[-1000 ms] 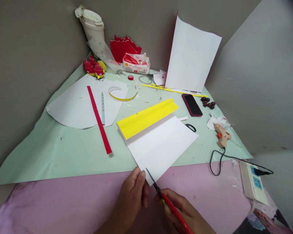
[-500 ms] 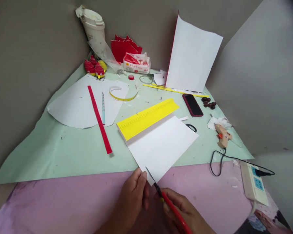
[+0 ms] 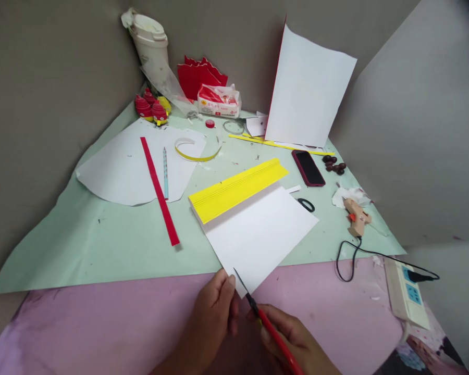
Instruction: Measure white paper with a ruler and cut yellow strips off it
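Note:
A white paper sheet (image 3: 258, 234) lies at the middle front, its far edge folded over to show a yellow side (image 3: 238, 191) with crease lines. Its near corner reaches past the green cover's front edge. My left hand (image 3: 217, 307) pinches the sheet beside that corner, thumb on top. In my right hand (image 3: 291, 336) are red-handled scissors (image 3: 275, 336), their dark blade lying across the corner of the paper close to my left thumb. Part of my right fingers is hidden under the handle.
Left of the sheet are a red strip (image 3: 159, 192), a pencil (image 3: 165, 174) and a curled yellow strip (image 3: 197, 158). A phone (image 3: 308, 168), a black scissor handle (image 3: 306, 204), a glue gun (image 3: 358, 216) and a power strip (image 3: 406, 294) are on the right.
The folded sheet has shifted very slightly to the right. My right hand and the red handles have tilted slightly to the left, while my left hand stays put.

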Motion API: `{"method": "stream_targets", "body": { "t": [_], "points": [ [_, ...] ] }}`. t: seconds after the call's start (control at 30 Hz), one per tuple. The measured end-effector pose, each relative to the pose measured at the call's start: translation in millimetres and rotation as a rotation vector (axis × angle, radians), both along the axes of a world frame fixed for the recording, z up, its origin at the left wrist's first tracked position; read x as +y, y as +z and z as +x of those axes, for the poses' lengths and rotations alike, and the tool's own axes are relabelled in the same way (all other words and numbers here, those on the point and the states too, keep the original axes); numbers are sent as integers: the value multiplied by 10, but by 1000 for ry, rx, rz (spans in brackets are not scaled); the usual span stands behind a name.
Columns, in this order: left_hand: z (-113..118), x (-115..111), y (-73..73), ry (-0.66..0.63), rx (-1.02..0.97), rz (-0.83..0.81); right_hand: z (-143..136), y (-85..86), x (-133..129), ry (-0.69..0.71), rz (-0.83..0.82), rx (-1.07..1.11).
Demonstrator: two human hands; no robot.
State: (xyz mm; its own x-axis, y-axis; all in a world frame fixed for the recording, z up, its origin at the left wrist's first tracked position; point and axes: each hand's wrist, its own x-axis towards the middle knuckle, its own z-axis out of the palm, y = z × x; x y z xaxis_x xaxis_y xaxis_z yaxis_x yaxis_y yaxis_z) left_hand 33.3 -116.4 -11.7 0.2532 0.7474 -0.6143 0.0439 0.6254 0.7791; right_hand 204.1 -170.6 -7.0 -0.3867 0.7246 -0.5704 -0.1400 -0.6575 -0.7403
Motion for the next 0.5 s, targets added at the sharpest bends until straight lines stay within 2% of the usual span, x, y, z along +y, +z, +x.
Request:
{"method": "stream_targets", "body": {
  "t": [0.27, 0.5],
  "points": [
    [8, 8, 32, 62, 30, 31, 8, 61, 4, 35, 5, -61],
    [7, 3, 15, 18, 45, 48, -9, 169, 51, 67, 58, -125]
  ]
}}
